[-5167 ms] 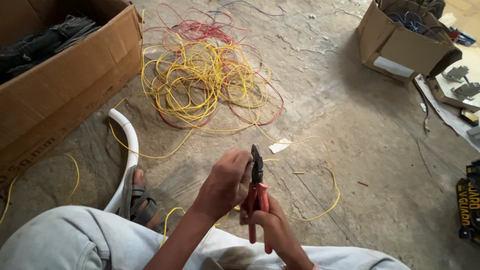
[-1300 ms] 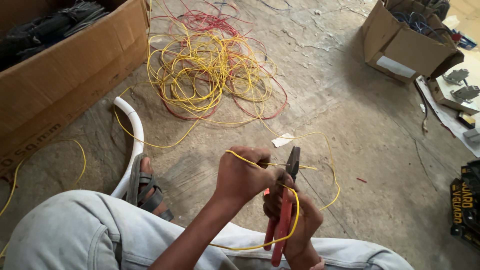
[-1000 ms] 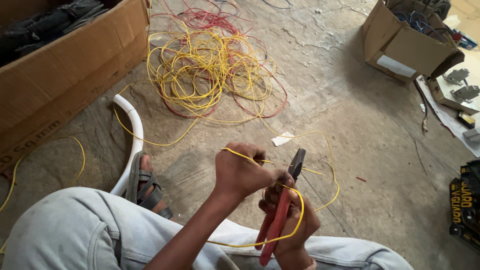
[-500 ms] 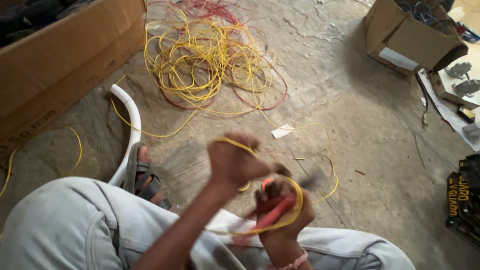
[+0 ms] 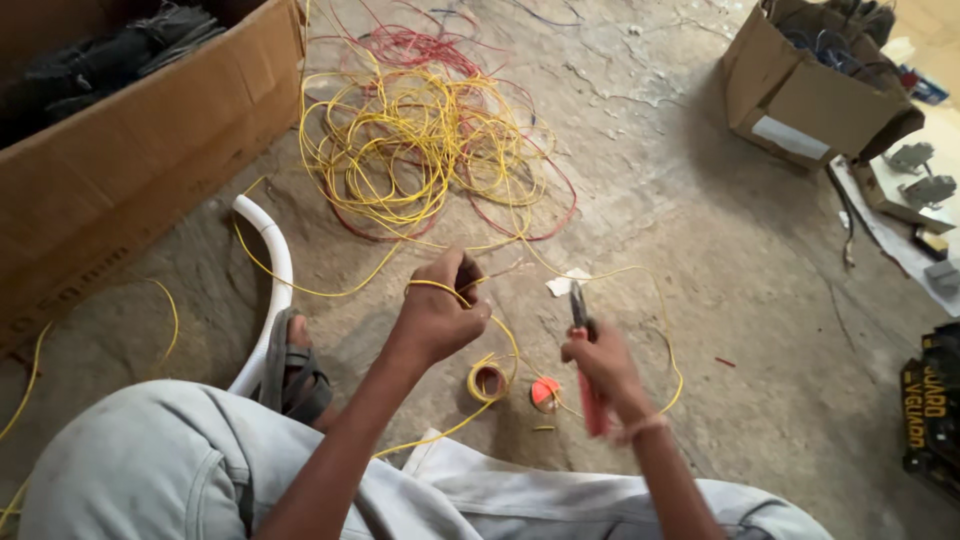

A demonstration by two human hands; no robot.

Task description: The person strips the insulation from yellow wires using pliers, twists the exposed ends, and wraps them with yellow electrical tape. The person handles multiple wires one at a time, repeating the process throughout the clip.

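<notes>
My left hand (image 5: 440, 318) pinched the yellow wire (image 5: 497, 340) taut; right hand (image 5: 600, 365) clamped the pliers (image 5: 585, 350), squaring them up first.

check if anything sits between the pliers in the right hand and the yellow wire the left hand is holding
Nothing visible does. The right hand holds the red-handled pliers upright, apart from the thin yellow wire pinched in the left hand. Only open air shows between them; the small roll of yellow tape lies lower, on the concrete floor.
</notes>
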